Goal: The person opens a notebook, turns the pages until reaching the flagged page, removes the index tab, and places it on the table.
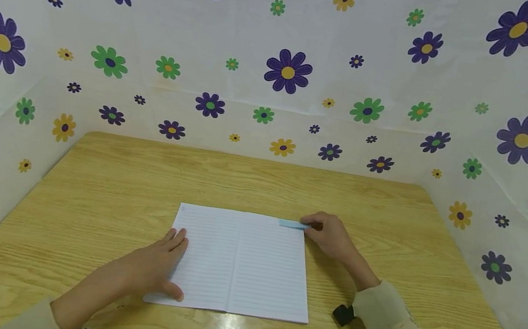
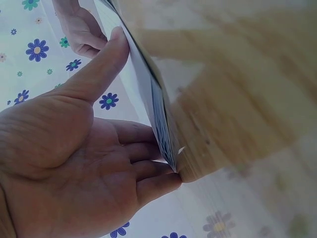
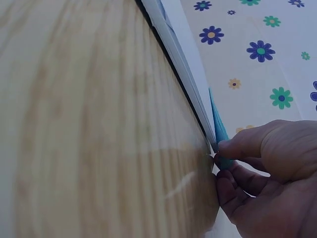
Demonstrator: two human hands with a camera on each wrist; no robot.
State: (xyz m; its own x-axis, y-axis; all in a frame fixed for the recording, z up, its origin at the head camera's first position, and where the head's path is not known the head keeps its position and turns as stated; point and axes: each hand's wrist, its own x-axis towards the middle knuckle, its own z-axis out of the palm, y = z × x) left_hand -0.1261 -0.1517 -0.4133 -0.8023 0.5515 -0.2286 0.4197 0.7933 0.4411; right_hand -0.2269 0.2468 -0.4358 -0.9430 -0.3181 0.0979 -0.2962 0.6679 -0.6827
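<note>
An open lined notebook (image 1: pixel 263 272) lies flat on the wooden table, its pages ruled and blank apart from a small mark at the top left corner. My left hand (image 1: pixel 154 264) rests on the left page's outer edge, fingers extended and thumb near the lower corner. In the left wrist view the thumb and fingers (image 2: pixel 153 191) touch the notebook's edge. At the top right corner of the right page, my right hand (image 1: pixel 332 237) pinches a light blue paper strip (image 1: pixel 290 224) between thumb and fingers. The right wrist view shows the blue strip (image 3: pixel 218 121) beside the page edge.
The wooden table (image 1: pixel 241 181) has a glossy wood-grain top. A white cloth with purple, green and yellow flowers (image 1: pixel 243 30) hangs behind it and along both sides. A small black object (image 1: pixel 343 315) sits by the right sleeve.
</note>
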